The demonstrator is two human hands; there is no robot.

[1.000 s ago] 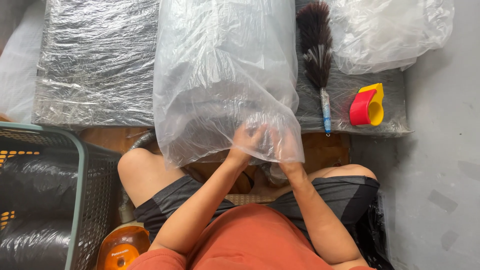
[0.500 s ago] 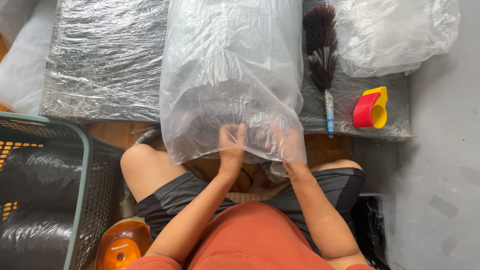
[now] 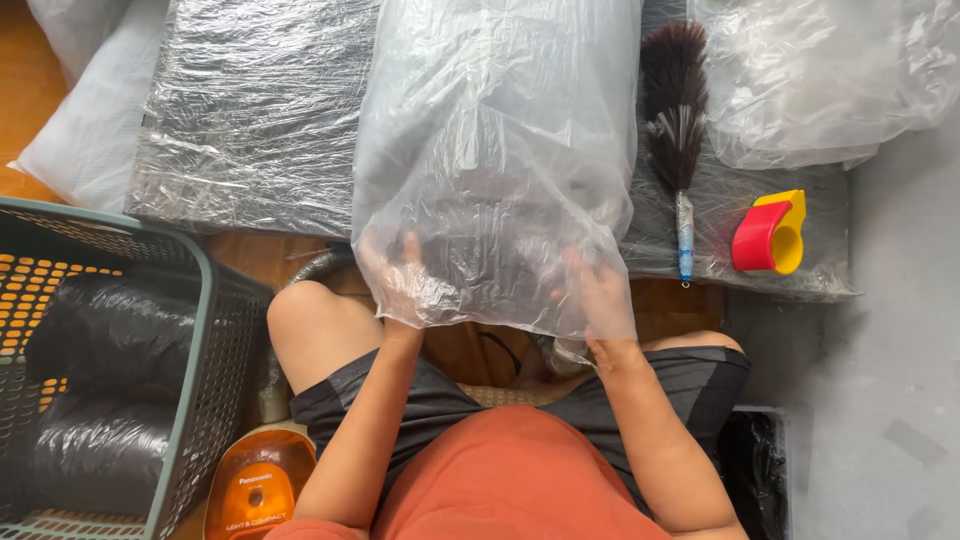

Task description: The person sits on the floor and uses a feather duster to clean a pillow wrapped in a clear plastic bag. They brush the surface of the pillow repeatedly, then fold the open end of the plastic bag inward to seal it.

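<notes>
Head view shows both hands inside the mouth of a large clear plastic bag (image 3: 497, 150) at centre frame, a dark wrapped bundle (image 3: 490, 255) inside it. Left hand (image 3: 400, 275) spreads flat with fingers open against the film; right hand (image 3: 598, 295) is likewise spread, its grip closed on nothing I can make out. Working well here means keeping the mouth wide and palms apart, clear of the feather duster (image 3: 675, 120) and red-and-yellow tape dispenser (image 3: 765, 235) at right.
</notes>
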